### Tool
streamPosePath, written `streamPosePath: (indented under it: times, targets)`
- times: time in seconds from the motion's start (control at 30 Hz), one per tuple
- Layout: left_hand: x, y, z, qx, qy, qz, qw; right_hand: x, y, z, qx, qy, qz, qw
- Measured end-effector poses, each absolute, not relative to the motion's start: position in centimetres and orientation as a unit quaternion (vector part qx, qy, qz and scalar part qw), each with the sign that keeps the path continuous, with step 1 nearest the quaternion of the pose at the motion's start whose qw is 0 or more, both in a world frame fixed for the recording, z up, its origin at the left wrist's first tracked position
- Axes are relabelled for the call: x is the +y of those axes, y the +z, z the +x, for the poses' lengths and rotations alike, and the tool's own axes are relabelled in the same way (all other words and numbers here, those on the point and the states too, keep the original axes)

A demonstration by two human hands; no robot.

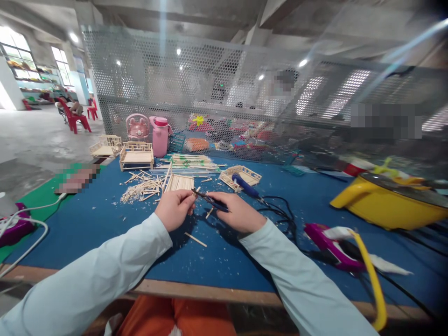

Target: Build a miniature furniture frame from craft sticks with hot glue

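Note:
My left hand [175, 208] is closed in a pinch, and the tip of a thin wooden stick [198, 189] shows at its fingertips. My right hand [238, 212] wraps round the dark handles of a pair of cutting pliers [209, 199], whose jaws point left to the stick. Just behind the hands lies a small panel of wooden sticks [181, 183]. A loose stick [196, 240] rests on the blue mat in front of them. Farther back and right, a shallow stick-built frame [245, 176] has a blue-handled corded tool [246, 185] leaning by it.
Cut sticks and scraps [143, 189] lie in a pile at left, near a finished-looking miniature stick bed [136, 155] and a pink bottle [160, 137]. At right are a purple corded tool [332, 247] and a yellow pan [385, 200]. A perforated metal screen [140, 79] stands behind.

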State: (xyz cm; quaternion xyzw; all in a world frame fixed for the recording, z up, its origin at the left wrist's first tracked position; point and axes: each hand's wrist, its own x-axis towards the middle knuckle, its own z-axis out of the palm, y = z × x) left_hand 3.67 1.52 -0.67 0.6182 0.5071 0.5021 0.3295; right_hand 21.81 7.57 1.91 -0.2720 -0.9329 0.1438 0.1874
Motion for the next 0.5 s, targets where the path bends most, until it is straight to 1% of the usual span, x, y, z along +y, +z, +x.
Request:
streamPosePath:
  times: [0.2, 0.37, 0.5]
  targets:
    - [1.2, -0.3, 3.8, 0.525, 0.488, 0.616, 0.327, 7.4, 1.5, 21.5, -0.928, 0.135, -0.285, 0.197]
    - [1.2, -0.4, 3.8, 0.562, 0.458, 0.639, 0.256, 7.2, 0.8, 21.0, -0.921, 0.110, -0.312, 0.207]
    - [1.2, -0.4, 4.0, 0.565, 0.459, 0.655, 0.204, 7.1, 0.5, 20.7, -0.919, 0.105, -0.310, 0.219]
